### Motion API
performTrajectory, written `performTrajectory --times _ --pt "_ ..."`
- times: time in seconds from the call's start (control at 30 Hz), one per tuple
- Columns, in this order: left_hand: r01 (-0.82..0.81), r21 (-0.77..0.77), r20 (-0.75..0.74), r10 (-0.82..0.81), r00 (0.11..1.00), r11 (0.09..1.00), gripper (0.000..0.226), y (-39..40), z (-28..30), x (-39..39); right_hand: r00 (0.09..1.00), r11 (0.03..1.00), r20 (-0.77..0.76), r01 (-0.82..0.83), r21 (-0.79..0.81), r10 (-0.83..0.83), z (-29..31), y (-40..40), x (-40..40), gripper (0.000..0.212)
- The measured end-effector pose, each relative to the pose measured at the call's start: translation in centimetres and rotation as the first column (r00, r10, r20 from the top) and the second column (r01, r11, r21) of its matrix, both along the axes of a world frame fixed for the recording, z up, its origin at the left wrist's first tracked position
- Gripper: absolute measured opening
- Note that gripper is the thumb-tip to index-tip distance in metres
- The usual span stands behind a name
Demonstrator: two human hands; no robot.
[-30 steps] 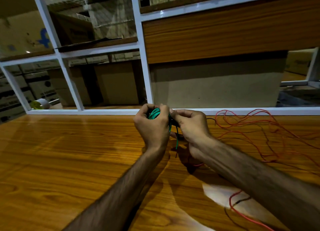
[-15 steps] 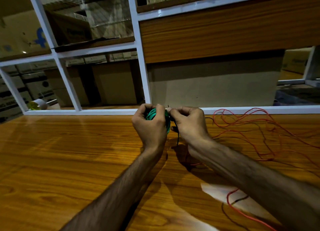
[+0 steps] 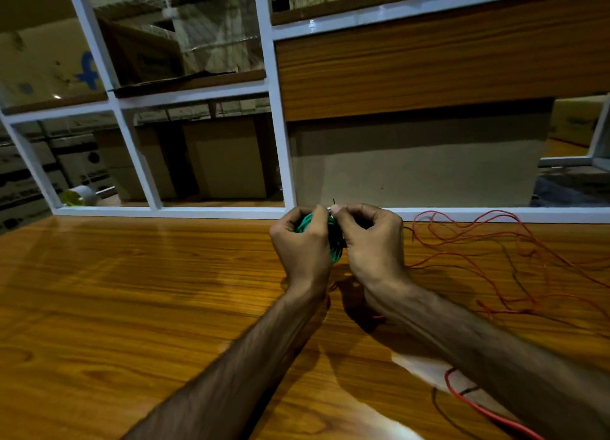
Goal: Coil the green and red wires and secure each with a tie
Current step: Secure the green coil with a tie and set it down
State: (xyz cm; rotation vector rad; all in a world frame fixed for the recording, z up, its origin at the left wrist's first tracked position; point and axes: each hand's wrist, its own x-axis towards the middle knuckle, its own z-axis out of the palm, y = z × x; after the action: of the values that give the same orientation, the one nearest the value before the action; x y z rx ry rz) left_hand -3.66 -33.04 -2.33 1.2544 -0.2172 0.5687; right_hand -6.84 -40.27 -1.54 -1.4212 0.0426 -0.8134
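Green wire coil [image 3: 304, 224], left hand [image 3: 302, 246] gripping

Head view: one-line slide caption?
Both hands, left and right, fasten a tie on the green wire coil; red wire lies loose.

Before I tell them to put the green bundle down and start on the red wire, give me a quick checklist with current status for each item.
1. Green wire gathered into a coil: ok, it sits bunched inside the left hand.
2. Coil held firmly: ok, the left hand's fingers are curled round it.
3. Tie on the coil: cannot tell; the right hand pinches a thin dark strand at the top, but whether it is fastened is hidden.
4. Green tail tucked in: cannot tell, the hands cover the underside.
5. Red wire ready to coil: not ok, it lies loose and tangled on the table.
6. Tie for the red wire: cannot tell, none is visible.
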Motion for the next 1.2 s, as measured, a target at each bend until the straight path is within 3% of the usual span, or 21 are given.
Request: performTrajectory --times 0.13,0.33,0.6,0.7,1.2 --pt "0.026 -0.023 -0.068 -0.028 0.997 0.999 0.019 -0.1 0.2 -0.2 1.0 1.0 -0.005 0.018 -0.022 -0.018 -0.3 -0.1 0.4 0.011" --pt "0.118 -0.151 -0.185 -0.145 0.972 0.981 0.025 0.0 0.7 -0.2 1.0 1.0 0.004 -0.028 0.007 0.028 -0.1 0.0 0.3 0.01" --pt "0.182 -0.232 -0.292 -0.247 0.924 0.956 0.01 1.0 1.4 0.3 0.937 0.948 -0.142 -0.312 0.07 0.319 1.1 -1.1 0.8 0.015" --pt "0.193 -0.243 -0.31 -0.264 0.913 0.951 0.016 1.5 1.4 0.7 0.913 0.927 -0.163 -0.373 0.036 0.374 1.3 -1.5 1.0 0.014" --pt "0.227 -0.395 -0.34 -0.372 0.864 0.89 0.027 0.6 1.6 0.3 0.986 0.985 -0.001 -0.167 -0.04 0.167 0.0 -1.7 1.1 0.012"
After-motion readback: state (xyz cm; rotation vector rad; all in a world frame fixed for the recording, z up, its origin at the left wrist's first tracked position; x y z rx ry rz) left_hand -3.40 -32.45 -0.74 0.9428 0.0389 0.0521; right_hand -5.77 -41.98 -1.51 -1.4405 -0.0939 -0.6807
